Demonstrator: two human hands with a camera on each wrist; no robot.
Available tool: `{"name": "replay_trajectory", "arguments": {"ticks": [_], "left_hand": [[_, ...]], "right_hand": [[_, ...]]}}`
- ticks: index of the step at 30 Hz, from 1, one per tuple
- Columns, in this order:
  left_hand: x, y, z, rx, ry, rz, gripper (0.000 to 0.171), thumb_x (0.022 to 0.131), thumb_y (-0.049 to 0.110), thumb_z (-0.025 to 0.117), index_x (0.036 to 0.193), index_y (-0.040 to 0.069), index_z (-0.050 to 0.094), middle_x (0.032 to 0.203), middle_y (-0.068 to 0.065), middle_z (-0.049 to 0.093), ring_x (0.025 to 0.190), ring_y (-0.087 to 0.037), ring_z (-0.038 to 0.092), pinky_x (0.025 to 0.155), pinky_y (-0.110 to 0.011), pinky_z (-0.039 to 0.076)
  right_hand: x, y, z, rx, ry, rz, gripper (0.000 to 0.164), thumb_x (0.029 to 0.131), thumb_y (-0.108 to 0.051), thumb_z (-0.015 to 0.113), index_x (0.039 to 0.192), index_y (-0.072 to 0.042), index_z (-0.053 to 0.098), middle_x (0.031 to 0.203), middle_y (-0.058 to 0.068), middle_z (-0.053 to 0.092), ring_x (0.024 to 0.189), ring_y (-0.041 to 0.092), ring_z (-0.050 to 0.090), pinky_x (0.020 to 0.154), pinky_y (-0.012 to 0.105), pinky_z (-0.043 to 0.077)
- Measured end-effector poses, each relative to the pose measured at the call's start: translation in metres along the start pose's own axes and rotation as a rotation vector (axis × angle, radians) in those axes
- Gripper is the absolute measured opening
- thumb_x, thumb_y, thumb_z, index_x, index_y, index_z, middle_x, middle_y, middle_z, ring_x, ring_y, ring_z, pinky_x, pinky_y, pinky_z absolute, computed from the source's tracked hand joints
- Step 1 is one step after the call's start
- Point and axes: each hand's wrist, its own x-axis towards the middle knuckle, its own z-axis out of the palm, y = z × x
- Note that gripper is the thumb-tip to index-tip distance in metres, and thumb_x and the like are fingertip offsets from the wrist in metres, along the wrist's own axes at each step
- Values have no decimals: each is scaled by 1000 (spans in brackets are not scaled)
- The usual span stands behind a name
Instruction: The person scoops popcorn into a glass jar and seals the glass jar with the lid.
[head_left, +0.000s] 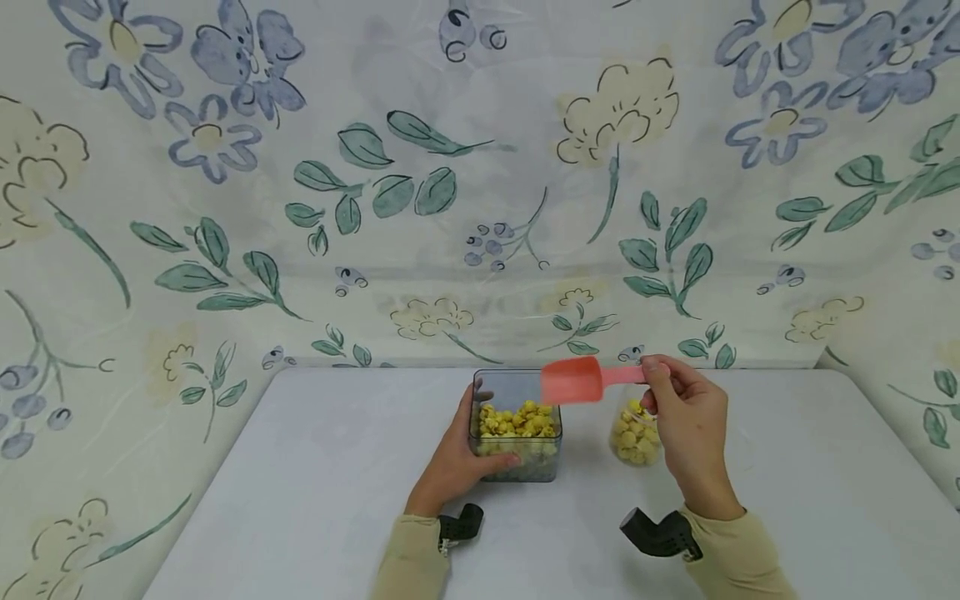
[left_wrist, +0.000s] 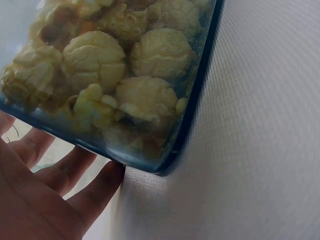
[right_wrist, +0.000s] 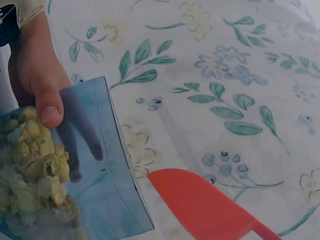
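A clear bluish square container point(head_left: 517, 467) holds yellow popcorn point(head_left: 517, 421) in its lower part. Around its left side my left hand point(head_left: 457, 454) grips it, thumb across the front and fingers along the far side; the left wrist view shows fingertips against the container's edge point(left_wrist: 165, 165). My right hand point(head_left: 693, 417) pinches the handle of a red scoop point(head_left: 573, 381), raised over the container's right rim. No popcorn shows in the scoop's bowl. In the right wrist view the scoop point(right_wrist: 205, 205) appears beside the container wall point(right_wrist: 117, 150).
Below and behind the right hand stands a small clear jar point(head_left: 636, 437) of popcorn, partly hidden by that hand. A white table point(head_left: 315, 467) carries everything. Floral cloth point(head_left: 495, 167) hangs behind and at both sides. Dark devices point(head_left: 660, 533) are strapped to both wrists.
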Motion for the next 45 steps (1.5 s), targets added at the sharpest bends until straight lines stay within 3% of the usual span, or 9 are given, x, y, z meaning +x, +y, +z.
{"name": "replay_trajectory", "arguments": {"ticks": [5,14,30,37,45], "left_hand": [[0,-2,0,-11,-2,18,112,68,42,81,148,36,4,144,9,30,132,-20,29,99,-47,36],[0,1,0,10,13,23,114,66,42,82,149,33,4,144,6,31,133,-20,28,104,-53,27],[0,-1,0,9,15,21,115,65,44,82,149,31,5,143,8,33,132,-16,29,105,-51,27],[0,-1,0,16,19,14,114,65,45,82,149,31,6,140,14,33,130,-16,30,104,-51,28],[1,-1,1,11,17,16,113,65,43,82,149,32,6,142,8,34,130,-17,31,104,-52,28]], "right_hand": [[-1,-1,5,-39,-36,-16,29,89,-27,63,102,-1,67,69,3,59,53,11,51,51,19,46],[-3,-1,13,-128,-100,-51,30,89,-31,62,104,-7,68,73,5,60,57,13,55,52,19,48],[-6,11,39,-228,-191,-248,26,90,-32,61,96,-8,69,66,6,58,54,20,56,41,25,35],[-9,14,48,-280,-200,-316,27,90,-31,61,98,-7,69,65,2,59,53,16,55,43,24,38],[-9,16,54,-318,-197,-389,23,89,-28,62,95,-7,69,64,1,57,49,10,51,42,23,39]]}}
